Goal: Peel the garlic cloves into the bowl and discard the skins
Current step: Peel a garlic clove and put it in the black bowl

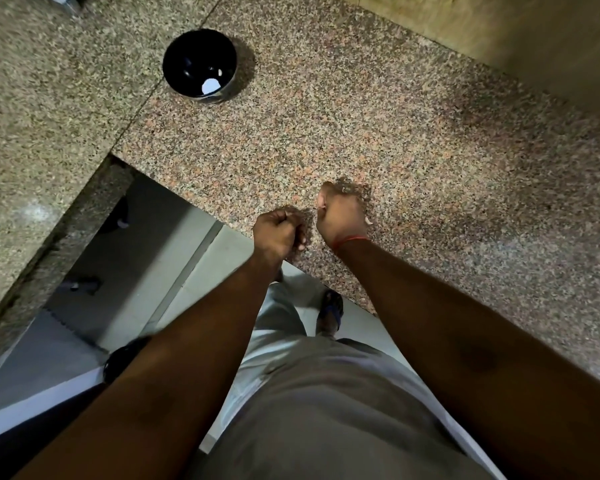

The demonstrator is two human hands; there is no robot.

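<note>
A black bowl (pixel 199 64) stands on the speckled granite counter (pixel 413 140) at the far left, with a white peeled piece (pixel 211 85) lying in its bottom. Both hands hover close together over the counter's near edge. My left hand (pixel 278 233) is curled into a fist, knuckles up, and nothing shows in it. My right hand (pixel 340 213), with a red thread at the wrist, is also curled; a pale sliver of a garlic clove (pixel 369 221) pokes out at its little-finger side. The insides of both fists are hidden.
The counter forms an L, with a seam running past the bowl and a second slab (pixel 32 116) on the left. A tiled wall (pixel 516 32) rises at the back right. Below the edge are the floor (pixel 146 258) and my sandalled foot (pixel 331 306).
</note>
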